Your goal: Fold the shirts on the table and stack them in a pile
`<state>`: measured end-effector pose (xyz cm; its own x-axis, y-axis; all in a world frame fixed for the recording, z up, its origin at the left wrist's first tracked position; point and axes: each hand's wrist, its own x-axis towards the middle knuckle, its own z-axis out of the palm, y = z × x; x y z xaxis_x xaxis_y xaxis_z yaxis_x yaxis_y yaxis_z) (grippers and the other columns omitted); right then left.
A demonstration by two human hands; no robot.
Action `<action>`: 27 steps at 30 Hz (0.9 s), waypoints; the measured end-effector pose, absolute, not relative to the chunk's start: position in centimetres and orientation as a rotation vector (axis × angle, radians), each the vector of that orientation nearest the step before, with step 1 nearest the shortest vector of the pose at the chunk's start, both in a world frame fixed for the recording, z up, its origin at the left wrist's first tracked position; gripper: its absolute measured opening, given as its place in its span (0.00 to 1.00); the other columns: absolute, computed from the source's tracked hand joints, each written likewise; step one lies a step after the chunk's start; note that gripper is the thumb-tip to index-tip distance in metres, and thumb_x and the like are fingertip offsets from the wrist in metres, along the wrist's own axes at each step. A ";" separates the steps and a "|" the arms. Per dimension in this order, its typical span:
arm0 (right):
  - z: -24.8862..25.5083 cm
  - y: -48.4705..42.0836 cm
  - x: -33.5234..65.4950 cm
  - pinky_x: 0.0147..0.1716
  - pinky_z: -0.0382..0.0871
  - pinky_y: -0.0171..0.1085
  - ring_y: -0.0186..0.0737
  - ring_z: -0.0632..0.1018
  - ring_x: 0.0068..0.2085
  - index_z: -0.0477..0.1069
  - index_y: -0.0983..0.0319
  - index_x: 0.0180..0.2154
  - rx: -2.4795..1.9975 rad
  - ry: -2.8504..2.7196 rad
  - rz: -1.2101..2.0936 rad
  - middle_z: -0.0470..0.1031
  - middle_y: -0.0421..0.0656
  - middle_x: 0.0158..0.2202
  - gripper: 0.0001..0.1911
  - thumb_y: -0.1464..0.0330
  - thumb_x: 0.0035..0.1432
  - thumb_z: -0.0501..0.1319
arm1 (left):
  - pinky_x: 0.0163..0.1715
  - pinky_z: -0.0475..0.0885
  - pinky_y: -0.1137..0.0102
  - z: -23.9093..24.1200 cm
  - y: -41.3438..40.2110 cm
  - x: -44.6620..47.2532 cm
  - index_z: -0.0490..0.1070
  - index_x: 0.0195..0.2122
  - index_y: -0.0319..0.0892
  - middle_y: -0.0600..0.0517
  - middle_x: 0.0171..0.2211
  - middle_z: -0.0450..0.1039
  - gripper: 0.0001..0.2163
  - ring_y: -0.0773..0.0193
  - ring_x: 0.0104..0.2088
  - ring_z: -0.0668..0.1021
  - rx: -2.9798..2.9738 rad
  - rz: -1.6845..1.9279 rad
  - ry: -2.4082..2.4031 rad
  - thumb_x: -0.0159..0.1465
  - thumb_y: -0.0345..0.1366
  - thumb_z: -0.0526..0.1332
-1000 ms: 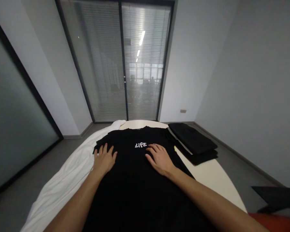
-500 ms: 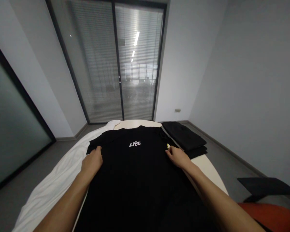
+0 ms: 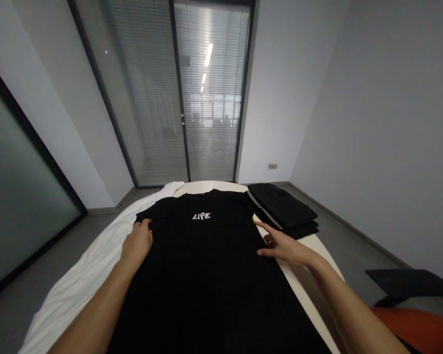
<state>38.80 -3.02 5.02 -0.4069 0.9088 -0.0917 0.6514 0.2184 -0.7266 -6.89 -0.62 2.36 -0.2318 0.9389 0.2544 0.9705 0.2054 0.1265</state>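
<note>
A black T-shirt [image 3: 206,275] lies spread out in front of me, its neckline at the far end and white lettering [image 3: 201,216] across the upper chest. At its left edge, just below the sleeve, my left hand [image 3: 137,242] has its fingers closed on the fabric; the fingertips are partly hidden. My right hand [image 3: 284,244] is open beside the shirt's right edge, with thumb and index finger spread apart and their tips at the cloth.
Folded dark garments [image 3: 280,206] are stacked at the table's far right. White cloth [image 3: 84,275] covers the left side of the pale table [image 3: 317,248]. An orange-seated chair [image 3: 413,327] stands at the lower right, and glass doors with blinds [image 3: 210,123] are beyond the table.
My right hand has let go of the shirt's right side and spread its fingers. The shirt's right edge lies straighter and further left, and the lettering has shifted slightly left.
</note>
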 end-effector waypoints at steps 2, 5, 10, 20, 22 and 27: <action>5.4 -3.3 39.1 0.30 0.67 0.34 0.36 0.74 0.29 0.45 0.60 0.69 -1.506 -2.121 1.038 0.72 0.37 0.33 0.48 0.59 0.55 0.66 | 0.44 0.74 0.59 2.3 -0.7 -7.0 0.63 0.59 0.38 0.38 0.51 0.71 0.19 0.49 0.46 0.79 -1.889 -0.393 -2.336 0.68 0.33 0.47; 5.8 -3.4 39.4 0.28 0.66 0.35 0.36 0.75 0.27 0.49 0.60 0.68 -1.645 -2.109 0.978 0.75 0.42 0.37 0.44 0.58 0.56 0.65 | 0.43 0.74 0.59 2.5 -1.0 -7.0 0.63 0.59 0.39 0.39 0.51 0.71 0.19 0.50 0.45 0.79 -1.894 -0.376 -2.339 0.68 0.34 0.48; 5.8 -3.3 39.4 0.32 0.67 0.36 0.42 0.78 0.33 0.59 0.63 0.62 -1.711 -2.212 0.778 0.77 0.44 0.34 0.38 0.53 0.56 0.65 | 0.48 0.73 0.58 3.4 -1.2 -5.6 0.68 0.57 0.39 0.39 0.52 0.69 0.19 0.46 0.52 0.73 -1.878 -0.386 -2.137 0.67 0.36 0.52; 5.4 -3.6 40.9 0.27 0.66 0.33 0.34 0.72 0.28 0.57 0.61 0.61 -1.565 -2.014 1.367 0.68 0.37 0.31 0.42 0.63 0.47 0.70 | 0.66 0.52 0.51 0.9 -1.4 -3.3 0.55 0.69 0.53 0.49 0.72 0.47 0.26 0.50 0.70 0.53 -2.694 -0.239 -1.733 0.71 0.50 0.49; 5.2 -3.5 41.3 0.26 0.65 0.33 0.33 0.71 0.27 0.56 0.60 0.62 -1.563 -1.977 1.331 0.67 0.38 0.33 0.41 0.63 0.48 0.68 | 0.67 0.50 0.50 0.5 -1.2 -3.5 0.52 0.69 0.55 0.49 0.72 0.45 0.26 0.50 0.71 0.51 -2.700 -0.183 -1.812 0.72 0.51 0.46; 5.4 -3.2 41.0 0.29 0.65 0.33 0.34 0.71 0.30 0.63 0.62 0.54 -1.580 -2.092 1.044 0.67 0.37 0.31 0.30 0.62 0.52 0.67 | 0.67 0.49 0.50 0.1 -0.7 -4.1 0.51 0.70 0.54 0.49 0.72 0.43 0.26 0.50 0.71 0.49 -2.655 -0.183 -1.890 0.72 0.52 0.46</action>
<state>40.99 -3.25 5.36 -0.3380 0.9255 -0.1707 0.6928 0.1220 -0.7107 -4.13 -0.71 0.11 0.3259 0.9452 0.0201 0.9315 -0.3247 0.1641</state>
